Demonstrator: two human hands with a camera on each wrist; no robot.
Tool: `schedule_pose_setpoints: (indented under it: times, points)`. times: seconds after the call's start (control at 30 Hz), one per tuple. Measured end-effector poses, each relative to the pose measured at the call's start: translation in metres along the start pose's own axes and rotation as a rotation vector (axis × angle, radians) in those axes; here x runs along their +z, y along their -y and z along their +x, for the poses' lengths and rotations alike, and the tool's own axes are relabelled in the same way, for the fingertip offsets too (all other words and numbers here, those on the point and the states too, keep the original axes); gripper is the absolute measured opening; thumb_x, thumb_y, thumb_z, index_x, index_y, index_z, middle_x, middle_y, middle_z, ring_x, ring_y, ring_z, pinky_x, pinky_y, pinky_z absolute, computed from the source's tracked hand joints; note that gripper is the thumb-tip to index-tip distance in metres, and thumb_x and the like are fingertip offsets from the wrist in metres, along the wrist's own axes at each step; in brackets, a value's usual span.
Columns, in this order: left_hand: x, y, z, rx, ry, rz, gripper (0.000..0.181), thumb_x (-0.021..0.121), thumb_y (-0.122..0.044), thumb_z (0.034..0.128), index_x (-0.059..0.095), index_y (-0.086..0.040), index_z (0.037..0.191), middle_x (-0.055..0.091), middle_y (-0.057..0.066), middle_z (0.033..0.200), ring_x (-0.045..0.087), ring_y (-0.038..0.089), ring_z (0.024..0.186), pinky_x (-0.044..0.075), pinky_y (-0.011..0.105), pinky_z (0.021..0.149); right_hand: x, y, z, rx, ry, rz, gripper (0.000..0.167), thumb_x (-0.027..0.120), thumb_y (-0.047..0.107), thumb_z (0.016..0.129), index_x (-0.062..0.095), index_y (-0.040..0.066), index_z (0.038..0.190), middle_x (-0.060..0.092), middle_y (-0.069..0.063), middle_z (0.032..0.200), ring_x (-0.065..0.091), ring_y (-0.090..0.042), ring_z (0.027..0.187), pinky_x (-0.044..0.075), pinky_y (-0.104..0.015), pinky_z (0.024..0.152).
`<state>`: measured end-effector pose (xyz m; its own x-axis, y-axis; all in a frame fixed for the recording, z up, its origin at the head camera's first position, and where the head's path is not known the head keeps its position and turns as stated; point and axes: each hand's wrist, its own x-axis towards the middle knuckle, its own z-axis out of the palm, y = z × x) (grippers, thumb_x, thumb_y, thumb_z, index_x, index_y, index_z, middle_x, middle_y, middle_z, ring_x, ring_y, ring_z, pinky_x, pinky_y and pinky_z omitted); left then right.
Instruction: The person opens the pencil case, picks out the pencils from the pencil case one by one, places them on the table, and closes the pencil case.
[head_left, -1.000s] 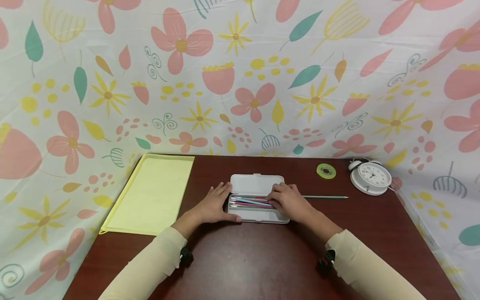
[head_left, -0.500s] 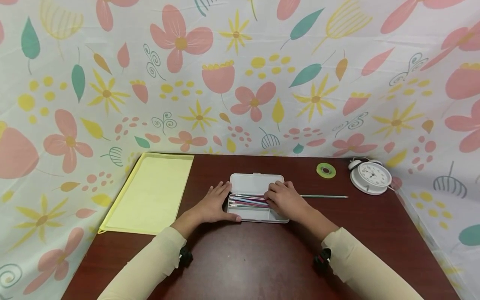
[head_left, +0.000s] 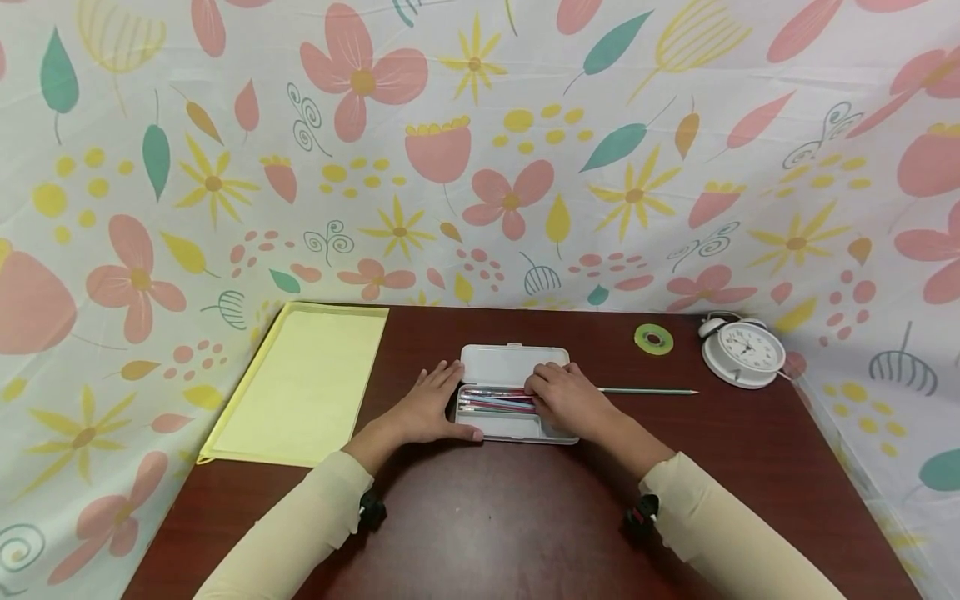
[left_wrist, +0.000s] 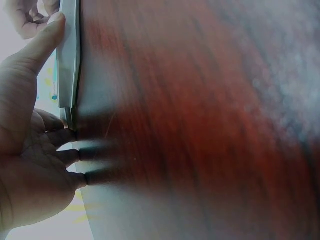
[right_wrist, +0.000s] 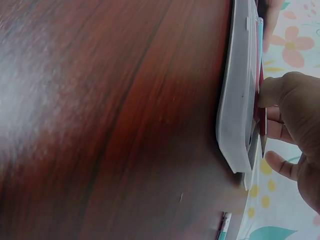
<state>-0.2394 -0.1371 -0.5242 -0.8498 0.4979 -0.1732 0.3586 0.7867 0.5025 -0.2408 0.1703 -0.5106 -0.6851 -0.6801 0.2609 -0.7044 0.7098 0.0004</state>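
Observation:
A white pencil case (head_left: 517, 427) lies on the table with its lid (head_left: 497, 365) folded back. Several coloured pencils (head_left: 487, 403) fill its rear part; the front strip shows bare. My left hand (head_left: 426, 412) is spread at the case's left end, thumb on the front edge and fingers straight beside the lid, as the left wrist view (left_wrist: 35, 125) also shows. Over the right half of the case, my right hand (head_left: 574, 403) pinches pencils; in the right wrist view its thumb presses a red pencil (right_wrist: 263, 127) whose sharpened tip points out past the thumb. How many it holds is hidden.
A green pencil (head_left: 648, 391) lies on the table right of the case, partly behind my right hand. Farther back are a green tape roll (head_left: 654, 339) and a white alarm clock (head_left: 746, 350). A yellow folder (head_left: 300, 383) lies at the left. Flowered cloth (head_left: 480, 150) stands behind.
My right hand has slid a little to the left over the pencils in the case. The left hand keeps its place at the case's left end.

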Motion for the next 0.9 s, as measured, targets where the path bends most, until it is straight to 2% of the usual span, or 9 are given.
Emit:
schedule_pose_setpoints:
  times: [0.23,0.5,0.9]
  points:
    - [0.002,0.001,0.002,0.000,-0.008,0.017,0.132,0.082,-0.074,0.0875,0.014,-0.006,0.178,0.017,0.013,0.187,0.008,0.036,0.175,0.009,0.061,0.141,0.000,0.006,0.009,-0.006,0.017,-0.009,0.014,0.083,0.017,0.099,0.078,0.015,0.112,0.072,-0.003,0.107,0.071,-0.024,0.105,0.060,-0.053,0.089]
    - [0.002,0.001,0.001,-0.004,-0.006,0.007,0.132,0.083,-0.074,0.0873,0.015,-0.005,0.178,0.018,0.014,0.186,0.009,0.036,0.175,0.010,0.061,0.141,-0.001,0.018,0.020,-0.020,-0.019,-0.012,0.007,0.081,0.015,0.100,0.079,0.018,0.106,0.067,0.001,0.097,0.066,-0.021,0.094,0.058,-0.053,0.087]
    - [-0.001,-0.001,0.000,-0.004,0.003,0.010,0.131,0.083,-0.072,0.0882,0.015,-0.005,0.178,0.017,0.013,0.187,0.007,0.035,0.175,0.007,0.060,0.142,-0.004,0.022,0.024,0.024,0.001,-0.004,0.005,0.080,0.018,0.102,0.079,0.023,0.100,0.064,0.005,0.094,0.061,-0.019,0.091,0.057,-0.053,0.087]
